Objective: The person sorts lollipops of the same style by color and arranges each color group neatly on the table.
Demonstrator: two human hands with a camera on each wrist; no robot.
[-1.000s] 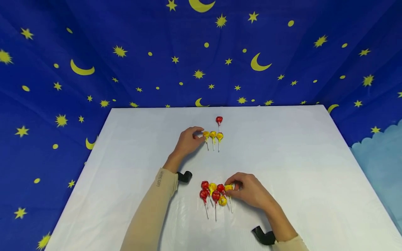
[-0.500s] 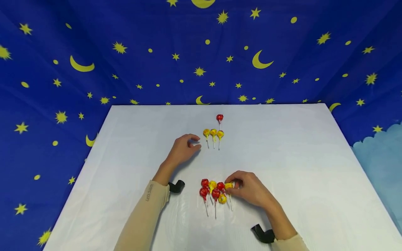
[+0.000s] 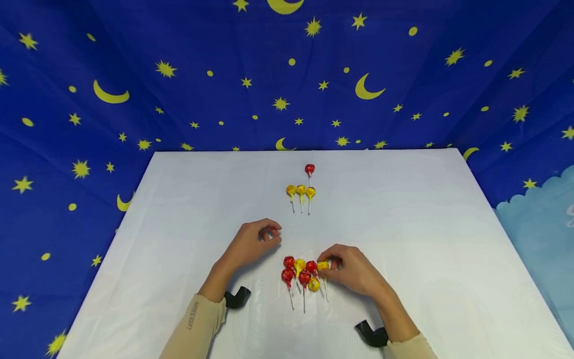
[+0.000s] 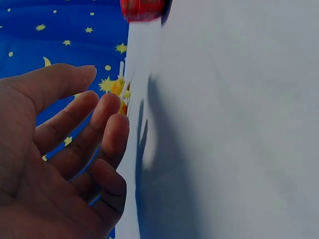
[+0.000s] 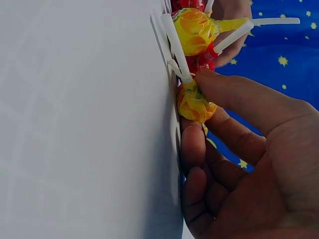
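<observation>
So the right hand (image 3: 354, 271) sits lower centre of the head view, right up against the near pile of lollipops (image 3: 302, 274); thumb and forefinger are pinched on a yellow lollipop (image 3: 323, 266) at the pile's right edge; the right wrist view shows it best, fingers (image 5: 234, 94) closed on the yellow wrapped head (image 5: 194, 103), the other fingers curled underneath. That lollipop lies flat on the white bench (image 3: 403, 224), head toward the top of the frame, stick running down toward the bottom edge, so its long axis goes roughly up-down in the picture; the pinch is at the head end, not the stick.

The left hand (image 3: 251, 244) hovers just upper left of the pile, near but not touching it; fingers (image 4: 107, 129) loosely bent and apart, holding nothing.

Further up, mid-frame, there's a row of three yellow lollipops (image 3: 300, 191) side by side, sticks pointing down-frame, and a single red lollipop (image 3: 309, 169) just above them; both well apart from the pile. The row lies straight up-frame from the pinched one, a bit left; I'd say the right hand is the one placed to carry it there, since it already has hold; the left is slightly closer to the row but empty.

Starry blue cloth (image 3: 179, 75) behind the bench.
</observation>
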